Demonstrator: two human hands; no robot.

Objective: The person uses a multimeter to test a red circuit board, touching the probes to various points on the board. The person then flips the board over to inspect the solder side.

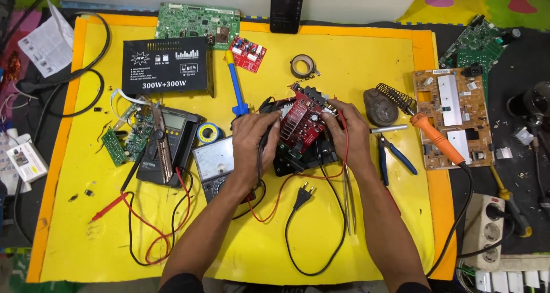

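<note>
Head view, looking straight down at a yellow table [246,236] full of repair gear. Left hand [252,138] and right hand [346,135] both on one red circuit board [301,121], in the middle of the table, tilted up over a black box [298,158]. Fingers of both hands curled narrow around the board's edges, holding it from two sides.

What could go wrong, as a guess:
- Thin red wire [281,193] and black power cord [309,230] looping right under the wrists; easy to snag and tug the board.
- Orange soldering iron [438,138] lying just to the right, over a tan circuit board [452,118]. Maybe hot (no way to tell). Could burn a sleeve or arm swinging that way.
- Blue pliers [392,152] and metal tweezers [349,204] near the right arm; could get knocked off.
- Board only pinched at the edges; might slip and drop onto the box.

Containers:
- Black box under the red board, open on top, mostly hidden. Inside hard to see.
- Larger closed black box [166,67] at the upper left. Contents not visible.
- Roll of solder wire [209,132] beside two meters [189,150], left of the hands.
</note>
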